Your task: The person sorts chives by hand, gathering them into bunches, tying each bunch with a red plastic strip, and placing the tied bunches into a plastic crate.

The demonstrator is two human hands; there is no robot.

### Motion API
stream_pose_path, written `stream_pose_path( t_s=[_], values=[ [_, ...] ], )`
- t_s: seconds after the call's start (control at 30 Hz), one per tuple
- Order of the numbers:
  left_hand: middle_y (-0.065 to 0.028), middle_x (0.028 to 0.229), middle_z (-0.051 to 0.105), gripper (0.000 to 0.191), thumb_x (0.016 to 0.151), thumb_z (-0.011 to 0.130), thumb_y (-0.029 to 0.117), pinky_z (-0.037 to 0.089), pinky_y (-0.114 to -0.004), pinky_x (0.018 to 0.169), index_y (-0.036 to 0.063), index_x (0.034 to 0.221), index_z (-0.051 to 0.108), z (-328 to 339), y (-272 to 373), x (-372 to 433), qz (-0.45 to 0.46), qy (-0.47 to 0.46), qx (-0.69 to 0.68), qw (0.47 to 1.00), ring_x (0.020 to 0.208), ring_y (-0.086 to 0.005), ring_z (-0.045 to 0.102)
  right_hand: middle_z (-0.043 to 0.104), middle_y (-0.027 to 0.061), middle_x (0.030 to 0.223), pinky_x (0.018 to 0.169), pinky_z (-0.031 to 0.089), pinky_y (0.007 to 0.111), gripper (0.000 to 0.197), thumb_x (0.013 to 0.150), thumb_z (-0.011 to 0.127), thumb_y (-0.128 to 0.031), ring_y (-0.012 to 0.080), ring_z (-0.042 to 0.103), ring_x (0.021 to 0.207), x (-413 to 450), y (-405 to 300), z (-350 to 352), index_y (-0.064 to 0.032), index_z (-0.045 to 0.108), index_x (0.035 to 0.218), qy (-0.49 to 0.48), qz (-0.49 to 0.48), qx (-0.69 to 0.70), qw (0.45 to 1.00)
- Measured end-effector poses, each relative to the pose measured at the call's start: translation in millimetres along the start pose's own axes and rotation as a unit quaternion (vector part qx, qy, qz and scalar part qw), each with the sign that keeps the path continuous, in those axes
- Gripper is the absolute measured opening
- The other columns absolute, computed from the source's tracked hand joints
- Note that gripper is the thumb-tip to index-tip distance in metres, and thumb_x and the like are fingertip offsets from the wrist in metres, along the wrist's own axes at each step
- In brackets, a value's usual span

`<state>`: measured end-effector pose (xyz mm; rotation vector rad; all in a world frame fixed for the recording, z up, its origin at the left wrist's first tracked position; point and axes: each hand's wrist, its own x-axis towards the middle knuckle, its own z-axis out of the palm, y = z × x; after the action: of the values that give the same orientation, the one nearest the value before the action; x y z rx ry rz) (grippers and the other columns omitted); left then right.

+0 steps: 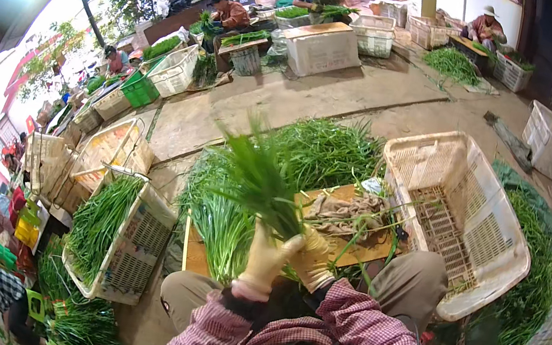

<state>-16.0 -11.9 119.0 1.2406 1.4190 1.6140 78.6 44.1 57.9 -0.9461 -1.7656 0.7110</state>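
Both of my hands wear pale yellowish gloves and meet on a bunch of long, thin chive-like greens (264,190). My left hand (262,259) wraps the near end of the bunch from the left. Against it, my right hand (313,259) grips the same end, with some stalks showing under the fingers. The leafy tips point up and away from me, slightly blurred. Below the hands is a low wooden board (340,247) across my lap area. On its left lies a neat pile of greens with pale stems (228,236); a crumpled brown cloth (343,215) rests on the right.
A loose heap of greens (327,151) lies beyond the board. At my right stands a dirty white plastic crate (486,237), tilted; at my left, a crate (134,253) holds greens. Several people work among crates farther off, one beside a white box (322,50).
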Motion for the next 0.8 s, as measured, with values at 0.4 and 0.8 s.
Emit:
stream_pose_path(
  t_s=[0.4,0.8],
  values=[
    [-0.0059,0.097,0.071,0.027,0.08,0.076,0.007,0.052,-0.03,0.079,-0.0016,0.105,0.07,24,50,59,0.004,0.054,-0.08,0.995,0.087,-0.0152,0.065,0.064,0.0179,0.106,0.075,0.051,0.044,0.05,0.078,0.075,-0.027,0.0383,0.062,0.092,21,-13,-41,-0.0014,0.056,0.117,-0.028,-0.101,-0.005,0.994],
    [-0.0058,0.104,0.068,0.041,0.078,0.081,0.012,0.049,-0.034,0.088,-0.0003,0.113,0.065,-33,-50,70,-0.055,-0.057,0.06,0.995,0.095,-0.0176,0.062,0.069,0.0171,0.105,0.085,0.051,0.042,0.05,0.083,0.066,-0.043,0.0337,0.066,0.098,41,1,-114,-0.0067,0.065,0.118,-0.219,0.07,-0.054,0.972]
  ],
)
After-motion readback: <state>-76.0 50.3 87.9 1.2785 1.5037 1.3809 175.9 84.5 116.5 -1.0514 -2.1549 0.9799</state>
